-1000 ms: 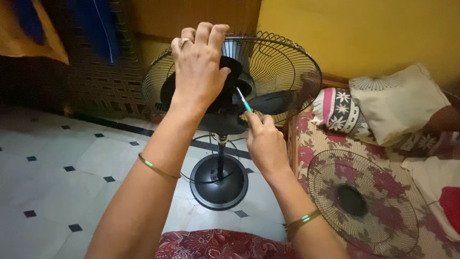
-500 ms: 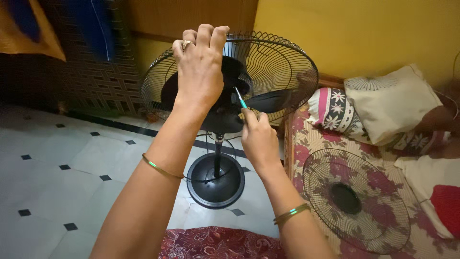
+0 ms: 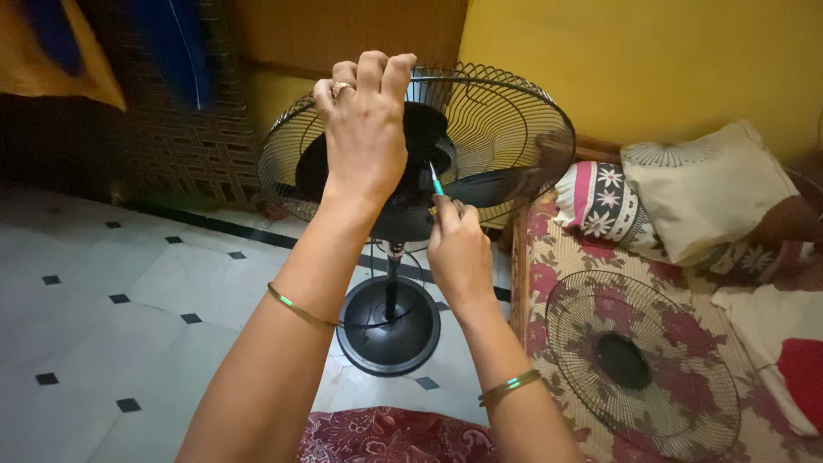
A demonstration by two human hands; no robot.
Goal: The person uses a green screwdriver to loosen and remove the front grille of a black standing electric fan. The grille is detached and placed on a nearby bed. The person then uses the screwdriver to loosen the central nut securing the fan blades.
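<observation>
While the left hand (image 3: 367, 129) is gripping the top of the pedestal fan (image 3: 420, 154), its fingers curled over the upper rim of the rear guard (image 3: 506, 129), the right hand (image 3: 459, 253) is sitting lower and just to the right of it, pinched closed around a thin screwdriver (image 3: 436, 182) with a greenish shaft. That tool is the thing everything is turning on: its long axis is running up and slightly leftward from the right hand's fingertips, with the tip pointing into the dark motor hub at the middle of the fan. The hub is lying directly above and a little ahead of the right hand, so the right hand is the nearer one to it; the left hand is resting higher, partly covering the hub from this view. Whether the tip is actually seated in a screw is something I cannot tell, since the hub is dark.

Counting: one screwdriver, one standing fan on a round black base (image 3: 388, 330) on the tiled floor (image 3: 111, 283), and two wire guards, one on the fan and one loose front guard (image 3: 643, 364) lying flat on the floral bed (image 3: 566, 257) to the right, well apart from both hands. Two pillows (image 3: 711, 193) are leaning near the yellow wall, and each wrist is wearing one thin bangle.
</observation>
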